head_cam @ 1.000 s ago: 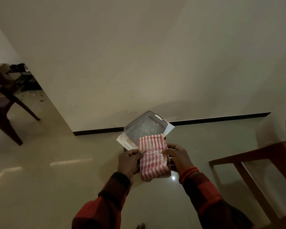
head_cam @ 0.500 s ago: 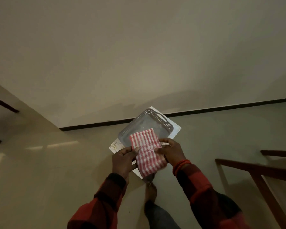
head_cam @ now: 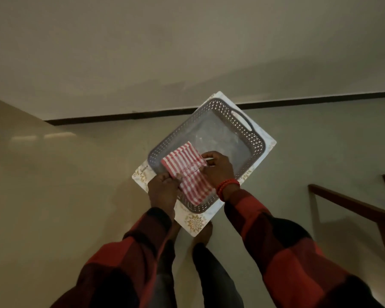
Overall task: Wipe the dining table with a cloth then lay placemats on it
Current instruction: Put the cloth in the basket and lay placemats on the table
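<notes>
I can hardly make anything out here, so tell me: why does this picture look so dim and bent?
Head view: the room is poorly lit, so the sleeves go almost black; the wide lens bows the skirting line; the striped cloth and grey tray, held by both hands, stay fairly sharp; faint glare streaks the floor on the left.

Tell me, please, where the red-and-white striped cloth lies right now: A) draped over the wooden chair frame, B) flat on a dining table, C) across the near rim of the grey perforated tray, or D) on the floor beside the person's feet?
C: the striped cloth lies across the near rim of the grey tray, between the left hand and right hand.
</notes>
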